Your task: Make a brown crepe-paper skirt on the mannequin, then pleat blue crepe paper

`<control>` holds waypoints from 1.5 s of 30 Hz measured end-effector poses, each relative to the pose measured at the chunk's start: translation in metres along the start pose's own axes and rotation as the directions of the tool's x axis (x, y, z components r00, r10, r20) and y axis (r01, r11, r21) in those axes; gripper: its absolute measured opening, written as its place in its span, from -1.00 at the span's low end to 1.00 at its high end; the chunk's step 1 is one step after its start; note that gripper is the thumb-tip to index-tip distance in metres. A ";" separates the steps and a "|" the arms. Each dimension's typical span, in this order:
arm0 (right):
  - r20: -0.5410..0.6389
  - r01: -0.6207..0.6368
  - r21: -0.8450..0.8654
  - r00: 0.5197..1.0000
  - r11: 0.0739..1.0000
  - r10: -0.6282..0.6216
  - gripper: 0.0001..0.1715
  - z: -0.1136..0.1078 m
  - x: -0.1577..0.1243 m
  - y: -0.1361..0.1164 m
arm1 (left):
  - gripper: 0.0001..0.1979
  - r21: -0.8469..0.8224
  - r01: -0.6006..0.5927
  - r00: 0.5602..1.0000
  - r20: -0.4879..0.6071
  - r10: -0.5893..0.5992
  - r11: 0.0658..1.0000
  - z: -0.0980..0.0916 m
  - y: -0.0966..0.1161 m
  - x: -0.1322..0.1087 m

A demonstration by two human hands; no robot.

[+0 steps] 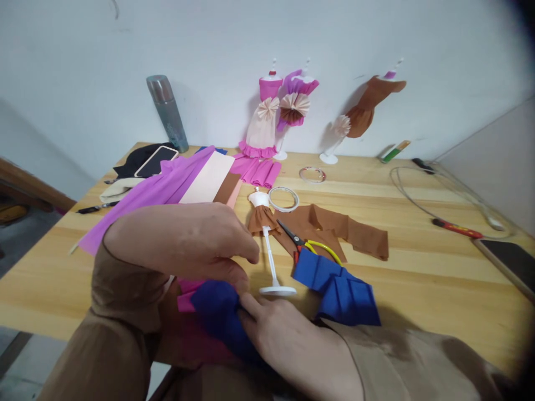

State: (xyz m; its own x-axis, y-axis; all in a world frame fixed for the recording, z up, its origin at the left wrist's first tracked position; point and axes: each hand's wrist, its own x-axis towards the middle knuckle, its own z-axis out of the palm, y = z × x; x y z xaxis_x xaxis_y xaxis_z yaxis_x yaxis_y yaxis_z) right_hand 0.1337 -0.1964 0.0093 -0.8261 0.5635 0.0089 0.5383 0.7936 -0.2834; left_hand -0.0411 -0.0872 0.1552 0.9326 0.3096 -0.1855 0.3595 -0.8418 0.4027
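A gathered piece of blue crepe paper hangs low at the table's near edge, its lower part blurred. My right hand is closed on its right side. My left hand reaches over from the left with bent fingers, and its lowest fingertip meets the paper's top edge beside my right thumb. Just beyond my hands stands a small white dress form in a brown skirt. Scissors with a yellow handle lie right of it, partly under folded blue crepe paper.
Brown crepe paper lies under the scissors. Purple sheets cover the left side. Dressed forms and a spray can stand along the wall. Wire coils, a red-handled tool and a phone are on the table.
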 end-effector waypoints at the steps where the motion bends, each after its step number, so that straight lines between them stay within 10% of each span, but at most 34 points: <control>1: 0.034 -0.003 0.019 0.999 1.000 0.002 -0.75 -0.004 -0.001 0.000 | -0.90 -0.004 0.007 1.000 -0.001 -0.007 1.000 0.000 0.000 0.000; 5: 0.048 -0.038 0.288 0.999 0.957 0.025 -0.86 -0.047 -0.010 0.008 | -0.86 -0.086 0.030 0.999 0.012 -0.029 0.996 -0.002 -0.006 -0.001; 12: -0.284 0.010 0.661 0.929 0.750 0.238 -0.81 -0.103 -0.019 0.070 | -0.75 -0.372 0.051 0.993 -0.081 -0.087 0.927 0.005 -0.031 0.034; 16: -0.329 0.006 0.791 0.848 0.612 0.417 -0.77 -0.102 -0.019 0.104 | -0.66 -0.735 0.153 0.969 -0.019 -0.245 0.661 0.029 -0.042 0.068; 22: -0.351 0.066 0.859 0.798 0.507 0.491 -0.78 -0.104 -0.025 0.118 | -0.77 -0.964 -0.087 0.929 -0.169 -0.329 0.251 0.047 -0.041 0.082; 33: -0.233 -0.111 0.877 0.753 0.467 0.616 -0.92 -0.115 -0.030 0.119 | -0.79 -0.886 -0.102 0.780 -0.353 -0.516 0.452 0.027 -0.037 0.071; 36: -0.231 -0.112 0.897 0.705 0.427 0.670 -0.77 -0.116 -0.028 0.120 | -0.77 -0.886 -0.139 0.810 -0.359 -0.465 0.442 0.030 -0.035 0.072; 42: -0.059 -0.214 0.845 0.874 0.490 0.483 -0.72 -0.122 -0.036 0.127 | -0.77 -0.875 -0.167 0.809 -0.385 -0.444 0.454 0.035 -0.041 0.073; 45: 0.167 -0.212 0.768 0.977 0.605 0.131 -0.79 -0.126 -0.042 0.132 | -0.76 -0.848 -0.063 0.921 -0.252 -0.296 0.526 0.033 -0.043 0.070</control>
State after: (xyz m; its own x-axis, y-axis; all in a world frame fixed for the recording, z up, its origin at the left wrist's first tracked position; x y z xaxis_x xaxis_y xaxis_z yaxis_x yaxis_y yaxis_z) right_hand 0.2604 -0.0867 0.0924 -0.7643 0.6167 -0.1886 0.3730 0.1842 -0.9094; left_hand 0.0075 -0.0446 0.0952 0.7606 0.6460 -0.0642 0.1574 -0.0876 0.9836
